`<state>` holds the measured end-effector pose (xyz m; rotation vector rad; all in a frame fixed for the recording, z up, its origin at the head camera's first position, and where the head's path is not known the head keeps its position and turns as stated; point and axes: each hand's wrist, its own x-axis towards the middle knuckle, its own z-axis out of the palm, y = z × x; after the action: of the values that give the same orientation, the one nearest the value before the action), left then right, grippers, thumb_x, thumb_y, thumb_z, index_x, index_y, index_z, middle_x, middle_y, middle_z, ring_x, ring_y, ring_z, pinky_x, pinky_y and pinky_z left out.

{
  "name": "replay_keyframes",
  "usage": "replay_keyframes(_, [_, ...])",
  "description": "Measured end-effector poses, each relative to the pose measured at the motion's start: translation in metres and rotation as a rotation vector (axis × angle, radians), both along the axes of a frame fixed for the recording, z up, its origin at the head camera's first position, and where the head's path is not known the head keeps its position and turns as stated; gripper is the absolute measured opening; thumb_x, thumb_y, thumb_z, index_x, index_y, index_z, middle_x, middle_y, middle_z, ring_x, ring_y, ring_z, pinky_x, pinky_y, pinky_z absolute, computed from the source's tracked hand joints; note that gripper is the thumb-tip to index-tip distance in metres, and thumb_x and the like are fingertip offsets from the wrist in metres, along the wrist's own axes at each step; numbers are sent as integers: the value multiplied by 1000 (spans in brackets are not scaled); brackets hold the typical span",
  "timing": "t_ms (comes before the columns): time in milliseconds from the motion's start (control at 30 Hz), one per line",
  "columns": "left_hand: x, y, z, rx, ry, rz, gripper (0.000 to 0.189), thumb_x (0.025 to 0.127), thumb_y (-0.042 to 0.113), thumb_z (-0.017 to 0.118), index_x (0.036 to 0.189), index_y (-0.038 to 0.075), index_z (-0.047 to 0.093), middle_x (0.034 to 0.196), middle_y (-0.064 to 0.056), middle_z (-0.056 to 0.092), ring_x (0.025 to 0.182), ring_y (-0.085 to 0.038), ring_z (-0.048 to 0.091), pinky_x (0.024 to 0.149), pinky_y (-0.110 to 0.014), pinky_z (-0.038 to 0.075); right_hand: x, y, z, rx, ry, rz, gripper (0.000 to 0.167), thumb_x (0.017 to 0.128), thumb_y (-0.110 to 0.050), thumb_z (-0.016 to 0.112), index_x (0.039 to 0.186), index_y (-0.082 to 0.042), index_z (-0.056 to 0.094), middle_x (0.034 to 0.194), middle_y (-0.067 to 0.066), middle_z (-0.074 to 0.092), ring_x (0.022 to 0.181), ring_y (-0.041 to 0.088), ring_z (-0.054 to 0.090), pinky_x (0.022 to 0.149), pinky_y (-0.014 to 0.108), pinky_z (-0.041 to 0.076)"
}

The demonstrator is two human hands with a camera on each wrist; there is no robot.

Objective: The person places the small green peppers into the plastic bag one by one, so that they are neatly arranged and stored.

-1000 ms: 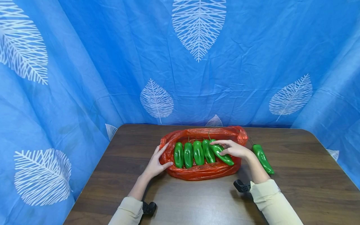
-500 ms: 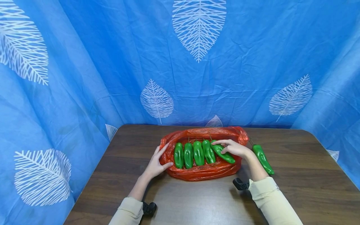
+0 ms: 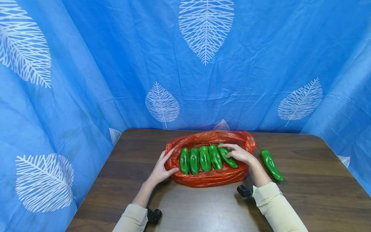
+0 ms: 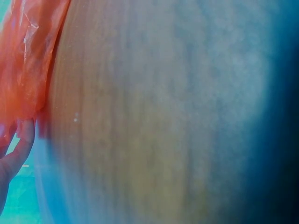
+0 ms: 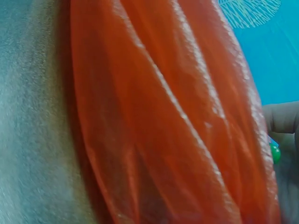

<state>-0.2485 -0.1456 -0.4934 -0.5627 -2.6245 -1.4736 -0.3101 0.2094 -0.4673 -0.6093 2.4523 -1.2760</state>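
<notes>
An open red plastic bag (image 3: 203, 183) lies on the table with several glossy green peppers (image 3: 204, 158) side by side inside it. At the bag's left end is my left hand (image 3: 158, 170), its fingers spread along that end and its thumb on the near rim. My right hand (image 3: 242, 154) reaches over the right end and holds the rightmost pepper (image 3: 231, 162) between thumb and fingers. That pepper lies slanted, stem end toward the back. In the right wrist view the bag's wall (image 5: 187, 140) hides most of the hand and pepper.
Another green pepper (image 3: 271, 165) lies on the brown wooden table (image 3: 307, 174) to the right of the bag, beside my right forearm. A blue curtain (image 3: 246, 64) with white leaf prints hangs behind and to the left of the table.
The pepper in my right hand has turned straighter, its near end shifting left inside the bag. My right hand and forearm have moved slightly left. The left hand stays in place.
</notes>
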Motion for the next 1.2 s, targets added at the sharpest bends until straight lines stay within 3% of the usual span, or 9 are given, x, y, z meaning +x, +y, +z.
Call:
replay_keyframes(433, [-1,-1,-1,-1,-2,9,78,74,17,75,141,20,37,140,-14,31,129,-35,30,98,-56,34,1,-3,-7,-21,-26,-61,50,84,-2,57,132,0,45,135,25,39,114,36,43,87,42,42])
replay_keyframes(667, [0,-1,-2,-8,9,9,77,73,17,75,141,19,37,139,-15,31,128,-36,31,97,-56,35,2,-3,-10,-29,-43,-56,51,87,-7,58,135,-1,41,133,26,41,108,34,46,86,45,43])
replay_keyframes(967, [-1,0,-2,-5,7,11,77,73,17,76,141,20,38,138,-15,32,127,-34,33,97,-54,35,0,0,-17,-24,7,-4,52,88,-9,59,135,1,40,131,26,42,106,34,48,87,46,42])
replay_keyframes(1200, [-1,-1,-2,0,9,7,77,74,17,75,141,20,37,139,-15,32,127,-35,32,97,-55,35,3,-2,-16,37,64,-20,51,87,-12,60,134,-2,42,129,26,42,100,32,47,84,43,41])
